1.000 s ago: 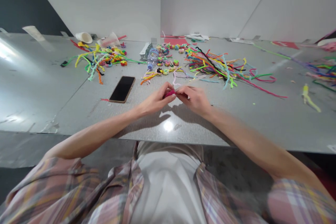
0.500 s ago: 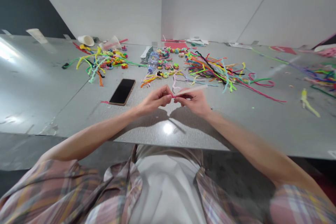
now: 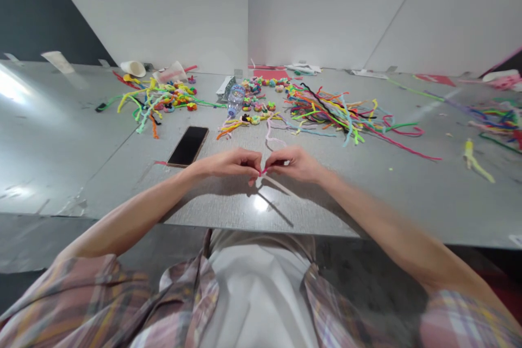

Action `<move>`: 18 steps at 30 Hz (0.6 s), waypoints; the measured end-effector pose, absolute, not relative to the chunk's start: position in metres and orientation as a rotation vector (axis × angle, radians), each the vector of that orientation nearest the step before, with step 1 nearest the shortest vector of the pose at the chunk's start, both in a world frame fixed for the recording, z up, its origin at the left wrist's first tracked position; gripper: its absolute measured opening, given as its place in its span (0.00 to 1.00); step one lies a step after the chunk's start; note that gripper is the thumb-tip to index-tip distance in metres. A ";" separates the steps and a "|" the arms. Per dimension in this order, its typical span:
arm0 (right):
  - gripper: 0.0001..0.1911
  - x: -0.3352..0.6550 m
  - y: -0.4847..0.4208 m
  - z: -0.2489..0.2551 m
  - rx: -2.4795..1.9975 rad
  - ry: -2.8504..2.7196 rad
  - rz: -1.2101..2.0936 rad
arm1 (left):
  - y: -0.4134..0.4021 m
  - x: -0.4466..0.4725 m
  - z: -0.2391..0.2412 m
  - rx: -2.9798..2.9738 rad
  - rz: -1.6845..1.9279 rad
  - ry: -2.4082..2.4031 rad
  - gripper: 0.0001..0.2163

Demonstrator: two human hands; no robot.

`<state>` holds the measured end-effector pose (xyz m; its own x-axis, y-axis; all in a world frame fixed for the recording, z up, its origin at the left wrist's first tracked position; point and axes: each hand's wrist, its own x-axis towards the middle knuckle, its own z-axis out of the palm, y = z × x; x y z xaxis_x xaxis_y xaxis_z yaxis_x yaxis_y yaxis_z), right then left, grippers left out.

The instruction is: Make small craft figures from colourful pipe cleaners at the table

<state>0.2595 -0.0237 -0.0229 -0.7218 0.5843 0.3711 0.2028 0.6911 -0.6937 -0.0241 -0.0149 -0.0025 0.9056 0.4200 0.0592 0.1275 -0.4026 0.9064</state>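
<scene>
We hold our left hand (image 3: 235,165) and right hand (image 3: 295,165) just in from the front edge of the bench (image 3: 408,190), fingers (image 3: 245,154) bent and pinching, nearly meeting, our forearms (image 3: 147,201) (both bare) slanting inward.

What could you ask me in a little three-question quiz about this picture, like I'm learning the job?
1. Pick one: what colour is the small fuzzy piece held between the left hand and the right hand?
a) green
b) pink
c) black

2. True or false: the phone screen is dark.

3. Fill in the gap: in the picture, the big heap of fuzzy sticks lies to the ____ of the clear bottle.

Key:
1. b
2. True
3. right
</scene>
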 end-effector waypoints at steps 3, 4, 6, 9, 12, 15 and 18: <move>0.10 0.259 -0.024 -0.024 -0.569 -2.374 0.762 | -0.014 -0.024 -0.004 1.947 0.256 0.399 0.14; 0.10 0.259 -0.025 -0.025 -0.582 -2.384 0.724 | -0.014 -0.023 -0.005 1.936 0.258 0.414 0.13; 0.10 0.259 -0.025 -0.026 -0.612 -2.407 0.653 | -0.015 -0.022 -0.007 1.934 0.267 0.435 0.12; 0.10 0.257 -0.027 -0.026 -0.630 -2.444 0.570 | -0.017 -0.019 -0.009 1.984 0.272 0.446 0.10; 0.08 0.255 -0.031 -0.026 -0.655 -2.453 0.454 | -0.019 -0.017 -0.011 2.044 0.291 0.472 0.08; 0.08 0.253 -0.035 -0.029 -0.682 -2.453 0.264 | -0.018 -0.016 -0.013 2.103 0.341 0.535 0.07; 0.08 0.251 -0.041 -0.032 -0.729 -2.442 0.050 | -0.016 -0.014 -0.016 2.189 0.413 0.627 0.08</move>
<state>0.2512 -0.0409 -0.0317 -0.6800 0.5121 0.5248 0.4899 0.8498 -0.1944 -0.0144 -0.0163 -0.0157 0.8233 0.5614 0.0839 0.2985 -0.5540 0.7772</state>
